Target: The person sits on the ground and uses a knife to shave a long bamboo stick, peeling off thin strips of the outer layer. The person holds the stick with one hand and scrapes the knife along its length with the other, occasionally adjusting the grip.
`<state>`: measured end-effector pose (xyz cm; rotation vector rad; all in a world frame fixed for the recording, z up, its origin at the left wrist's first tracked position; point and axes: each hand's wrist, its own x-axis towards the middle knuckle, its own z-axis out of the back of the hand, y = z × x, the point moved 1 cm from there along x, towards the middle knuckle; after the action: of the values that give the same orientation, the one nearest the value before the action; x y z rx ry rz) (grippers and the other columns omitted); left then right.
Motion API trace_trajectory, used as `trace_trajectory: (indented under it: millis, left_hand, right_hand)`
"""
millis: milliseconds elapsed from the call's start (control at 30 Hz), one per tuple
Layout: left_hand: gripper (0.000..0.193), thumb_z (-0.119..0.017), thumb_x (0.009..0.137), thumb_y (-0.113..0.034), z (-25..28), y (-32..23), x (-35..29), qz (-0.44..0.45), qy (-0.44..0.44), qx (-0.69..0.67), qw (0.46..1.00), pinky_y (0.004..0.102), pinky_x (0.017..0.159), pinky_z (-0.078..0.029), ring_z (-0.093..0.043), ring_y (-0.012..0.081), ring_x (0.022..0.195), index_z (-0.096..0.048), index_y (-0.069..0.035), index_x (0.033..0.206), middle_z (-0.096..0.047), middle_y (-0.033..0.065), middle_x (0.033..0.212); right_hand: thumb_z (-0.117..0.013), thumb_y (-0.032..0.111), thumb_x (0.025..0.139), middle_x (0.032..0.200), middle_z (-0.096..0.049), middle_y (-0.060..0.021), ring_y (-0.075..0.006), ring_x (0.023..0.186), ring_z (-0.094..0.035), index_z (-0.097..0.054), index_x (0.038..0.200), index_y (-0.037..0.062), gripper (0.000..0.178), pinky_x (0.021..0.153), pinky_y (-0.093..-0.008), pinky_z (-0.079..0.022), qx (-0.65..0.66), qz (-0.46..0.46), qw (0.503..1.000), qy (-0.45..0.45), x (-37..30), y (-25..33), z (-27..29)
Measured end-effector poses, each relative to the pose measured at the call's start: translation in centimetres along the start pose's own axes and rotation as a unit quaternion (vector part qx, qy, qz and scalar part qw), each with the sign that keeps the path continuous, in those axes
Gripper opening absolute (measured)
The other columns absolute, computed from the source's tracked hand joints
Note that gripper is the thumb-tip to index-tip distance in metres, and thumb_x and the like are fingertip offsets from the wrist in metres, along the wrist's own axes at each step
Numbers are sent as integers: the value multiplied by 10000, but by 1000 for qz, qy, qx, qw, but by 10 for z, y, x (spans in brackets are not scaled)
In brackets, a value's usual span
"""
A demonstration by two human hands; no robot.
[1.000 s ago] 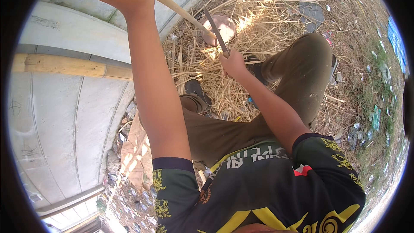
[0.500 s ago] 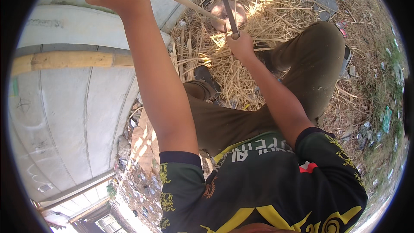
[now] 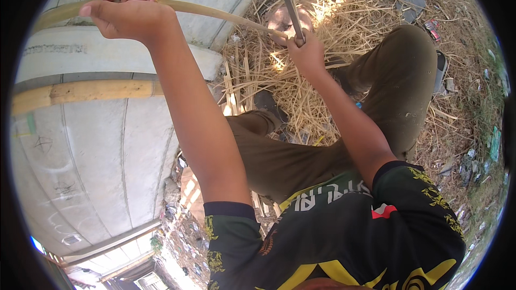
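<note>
My left hand [image 3: 131,15] is closed around a long, pale bamboo strip [image 3: 215,14], which runs out past it to the far left. Toward the right, the strip slopes down to my right hand [image 3: 307,53]. That hand is wrapped around the handle of a long knife [image 3: 290,5], whose narrow dark blade points away from me. The strip's end lies against or just beside the blade near the handle; I cannot tell which. Behind them is a round, pinkish-tan block [image 3: 278,17], partly covered by blade and strip.
Loose bamboo shavings [image 3: 333,32] cover the ground around the block and my feet. A pale panelled wall [image 3: 97,150] with a bamboo pole [image 3: 80,91] along it stands on the left. My bent knee [image 3: 414,48] is at the right. A dark flat piece [image 3: 408,0] lies beyond, with scattered litter.
My left hand has come lower in view with the strip. The strip's end has shifted closer to my right hand and the base of the blade. Both hands keep their holds.
</note>
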<state>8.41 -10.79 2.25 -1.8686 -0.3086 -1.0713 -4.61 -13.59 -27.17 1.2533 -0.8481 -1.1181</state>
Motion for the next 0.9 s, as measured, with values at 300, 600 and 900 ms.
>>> trace_trajectory:
  millis: [300,600,900]
  left_hand:
    - [625,-251,1019,-688,-10,-5,0,13,-7,-2,1000,259,453,-205,-216,121,454,-351,-104,822,-282,-5,578]
    - [641,-274,1006,-709,-14,-8,-6,14,-3,2,1000,252,461,-195,-208,113,472,-361,-101,824,-270,-13,590]
    - [637,-325,991,-728,5,-5,0,25,-32,-3,999,234,452,-274,-298,93,460,-374,-112,835,-314,-20,613]
  right_hand:
    - [-694,195,872,686,-634,-107,-206,570,-576,-683,1013,-21,259,580,-352,-474,-222,-18,970,93,8,-80,-25]
    - [-705,179,847,839,-703,-156,-261,732,-685,-698,1014,-24,262,671,-389,-538,-86,-12,992,86,0,-78,-25]
    - [-751,170,800,1068,-658,-267,-428,1019,-662,-453,1267,-20,586,869,-482,-533,-179,-52,975,120,-8,-74,-22]
